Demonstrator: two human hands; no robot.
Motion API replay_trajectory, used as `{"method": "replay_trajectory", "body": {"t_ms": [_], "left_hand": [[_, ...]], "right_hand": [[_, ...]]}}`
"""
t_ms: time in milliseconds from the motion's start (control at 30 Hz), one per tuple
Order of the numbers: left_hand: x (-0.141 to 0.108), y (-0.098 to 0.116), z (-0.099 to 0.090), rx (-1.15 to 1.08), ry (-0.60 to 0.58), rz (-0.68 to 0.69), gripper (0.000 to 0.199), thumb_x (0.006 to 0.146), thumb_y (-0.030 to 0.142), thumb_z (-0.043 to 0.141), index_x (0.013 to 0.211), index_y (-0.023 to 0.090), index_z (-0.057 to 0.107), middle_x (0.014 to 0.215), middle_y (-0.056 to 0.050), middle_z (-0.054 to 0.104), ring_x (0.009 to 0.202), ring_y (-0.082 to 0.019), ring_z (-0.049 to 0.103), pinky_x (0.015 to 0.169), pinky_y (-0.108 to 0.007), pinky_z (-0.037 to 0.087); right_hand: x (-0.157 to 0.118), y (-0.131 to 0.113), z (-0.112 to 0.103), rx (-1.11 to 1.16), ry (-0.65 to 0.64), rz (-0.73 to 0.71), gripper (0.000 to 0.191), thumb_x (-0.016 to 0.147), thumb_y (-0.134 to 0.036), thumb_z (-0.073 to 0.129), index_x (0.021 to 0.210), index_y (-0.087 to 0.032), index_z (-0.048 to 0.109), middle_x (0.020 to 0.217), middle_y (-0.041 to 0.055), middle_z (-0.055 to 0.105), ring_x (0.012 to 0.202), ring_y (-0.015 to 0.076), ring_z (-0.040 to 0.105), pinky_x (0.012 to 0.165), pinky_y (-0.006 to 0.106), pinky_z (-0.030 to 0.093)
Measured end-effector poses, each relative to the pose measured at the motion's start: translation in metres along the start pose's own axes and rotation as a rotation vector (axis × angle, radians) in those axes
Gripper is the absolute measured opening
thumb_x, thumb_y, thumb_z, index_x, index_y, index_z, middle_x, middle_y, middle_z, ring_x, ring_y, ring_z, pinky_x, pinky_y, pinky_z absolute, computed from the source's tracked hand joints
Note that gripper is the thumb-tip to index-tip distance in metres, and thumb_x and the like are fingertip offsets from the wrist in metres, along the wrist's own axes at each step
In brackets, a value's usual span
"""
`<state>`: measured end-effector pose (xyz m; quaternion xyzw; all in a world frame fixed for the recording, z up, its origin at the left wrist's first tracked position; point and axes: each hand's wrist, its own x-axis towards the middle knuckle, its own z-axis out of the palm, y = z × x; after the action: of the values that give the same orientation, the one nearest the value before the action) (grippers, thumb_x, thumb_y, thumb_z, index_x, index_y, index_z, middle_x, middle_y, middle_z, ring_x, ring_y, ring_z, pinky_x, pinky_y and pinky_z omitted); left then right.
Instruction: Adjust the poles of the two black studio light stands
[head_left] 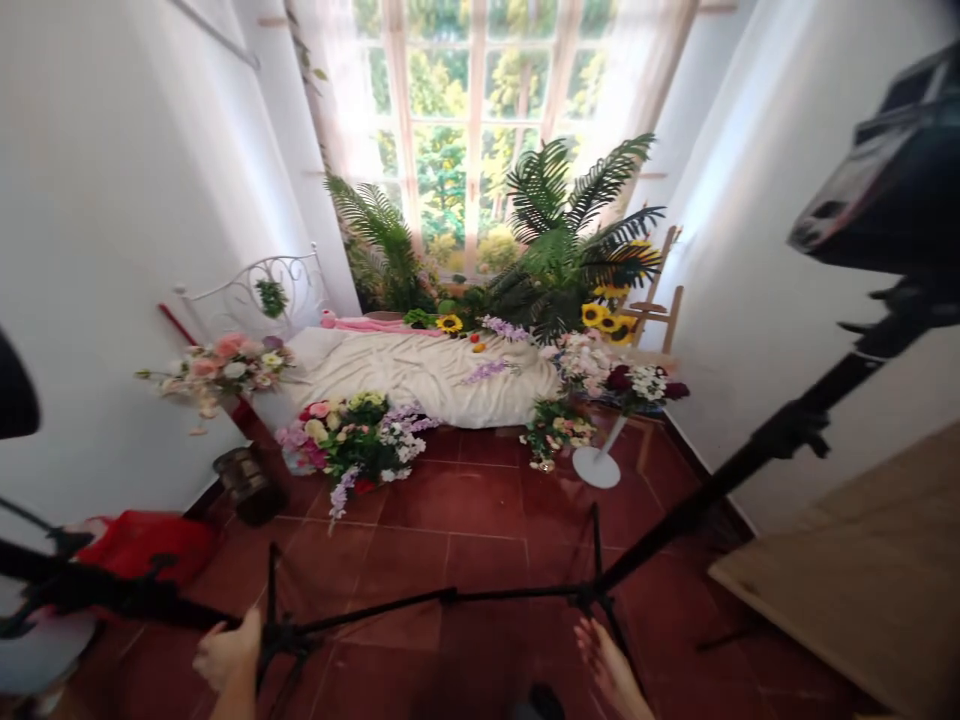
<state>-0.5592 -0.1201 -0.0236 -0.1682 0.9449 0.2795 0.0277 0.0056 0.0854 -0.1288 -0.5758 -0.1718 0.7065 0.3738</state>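
Note:
My left hand is at the lower left, its fingers curled round the low end of a black stand's pole, beside the leg joint. At the lower right, my right hand has its fingers stretched out and together, just below the leg joint of a second black stand; whether it touches a leg is hard to tell. That stand leans up to the right and bears a dark lamp-like device. A thin black bar runs between the two stands' bases.
Ahead is a bed with a cream cover, flower bunches before it. Palm leaves and sunflowers stand behind. A white round-based stand and a wooden drum-like object are on the red tiles. A brown panel leans right.

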Motion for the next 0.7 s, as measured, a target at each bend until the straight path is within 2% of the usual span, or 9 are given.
{"method": "replay_trajectory", "body": {"t_ms": [67, 133, 233, 300, 367, 433, 500, 600, 700], "left_hand": [[-0.067, 0.002, 0.043, -0.047, -0.243, 0.054, 0.024, 0.056, 0.037, 0.06, 0.075, 0.023, 0.057, 0.094, -0.009, 0.066, 0.102, -0.033, 0.057, 0.072, -0.039, 0.049], [-0.146, 0.015, 0.084, -0.133, -0.538, 0.236, 0.014, 0.057, 0.034, 0.06, 0.06, 0.022, 0.053, 0.073, -0.004, 0.067, 0.091, -0.028, 0.063, 0.072, -0.034, 0.049], [-0.277, 0.054, 0.131, -0.267, -0.885, 0.544, 0.023, 0.052, 0.039, 0.067, 0.059, 0.02, 0.057, 0.066, -0.002, 0.066, 0.079, -0.026, 0.065, 0.073, -0.033, 0.049], [-0.367, 0.087, 0.15, -0.378, -1.104, 0.729, 0.031, 0.055, 0.046, 0.066, 0.062, 0.017, 0.059, 0.067, -0.004, 0.067, 0.077, -0.024, 0.065, 0.074, -0.032, 0.049], [-0.452, 0.121, 0.158, -0.464, -1.301, 0.833, 0.038, 0.059, 0.051, 0.064, 0.07, 0.015, 0.06, 0.071, -0.006, 0.067, 0.076, -0.021, 0.064, 0.073, -0.03, 0.049], [-0.531, 0.15, 0.157, -0.535, -1.501, 0.906, 0.042, 0.062, 0.051, 0.064, 0.078, 0.013, 0.06, 0.077, -0.008, 0.067, 0.076, -0.018, 0.064, 0.074, -0.029, 0.048], [-0.598, 0.171, 0.151, -0.635, -1.613, 0.997, 0.044, 0.062, 0.046, 0.068, 0.089, 0.013, 0.059, 0.086, -0.009, 0.067, 0.082, -0.016, 0.063, 0.08, -0.029, 0.046], [-0.675, 0.187, 0.139, -0.737, -1.756, 1.081, 0.054, 0.062, 0.038, 0.072, 0.106, 0.014, 0.053, 0.1, -0.012, 0.064, 0.09, -0.015, 0.061, 0.085, -0.029, 0.044], [-0.723, 0.19, 0.13, -0.754, -1.854, 1.149, 0.057, 0.059, 0.035, 0.075, 0.108, 0.013, 0.052, 0.099, -0.012, 0.064, 0.089, -0.016, 0.061, 0.083, -0.029, 0.045]], "right_hand": [[0.012, -0.042, -0.039, 0.168, 0.059, 0.028, 0.009, 0.057, -0.03, 0.063, 0.065, -0.025, 0.062, 0.066, 0.002, 0.067, 0.053, 0.0177, 0.061, 0.047, 0.03, 0.047], [0.019, -0.083, -0.072, 0.344, 0.007, 0.03, 0.004, 0.061, -0.022, 0.058, 0.062, -0.025, 0.06, 0.065, 0.001, 0.065, 0.053, 0.0163, 0.059, 0.048, 0.03, 0.048], [0.022, -0.14, -0.106, 0.516, -0.181, -0.071, 0.01, 0.065, -0.016, 0.055, 0.064, -0.024, 0.058, 0.065, 0.0003, 0.062, 0.055, 0.0144, 0.057, 0.047, 0.028, 0.046], [0.019, -0.173, -0.117, 0.546, -0.313, -0.132, 0.01, 0.069, -0.015, 0.054, 0.068, -0.024, 0.058, 0.068, 0.0, 0.06, 0.055, 0.0127, 0.054, 0.044, 0.025, 0.043], [0.013, -0.203, -0.12, 0.56, -0.426, -0.12, 0.009, 0.073, -0.015, 0.054, 0.073, -0.023, 0.057, 0.071, -0.0002, 0.058, 0.056, 0.0109, 0.051, 0.042, 0.022, 0.04], [0.007, -0.229, -0.117, 0.581, -0.519, -0.063, 0.005, 0.076, -0.019, 0.055, 0.079, -0.023, 0.057, 0.073, -0.0008, 0.057, 0.057, 0.0091, 0.05, 0.041, 0.019, 0.038], [0.002, -0.251, -0.11, 0.597, -0.596, -0.005, 0.009, 0.078, -0.026, 0.057, 0.086, -0.022, 0.057, 0.073, -0.0013, 0.056, 0.059, 0.0079, 0.05, 0.042, 0.016, 0.037], [-0.002, -0.278, -0.1, 0.619, -0.663, 0.01, 0.018, 0.078, -0.031, 0.057, 0.092, -0.02, 0.056, 0.074, -0.0012, 0.055, 0.062, 0.0071, 0.05, 0.044, 0.014, 0.038], [-0.003, -0.296, -0.096, 0.623, -0.665, -0.007, 0.019, 0.08, -0.034, 0.055, 0.09, -0.018, 0.057, 0.073, -0.0007, 0.056, 0.061, 0.0073, 0.05, 0.046, 0.015, 0.04]]}}
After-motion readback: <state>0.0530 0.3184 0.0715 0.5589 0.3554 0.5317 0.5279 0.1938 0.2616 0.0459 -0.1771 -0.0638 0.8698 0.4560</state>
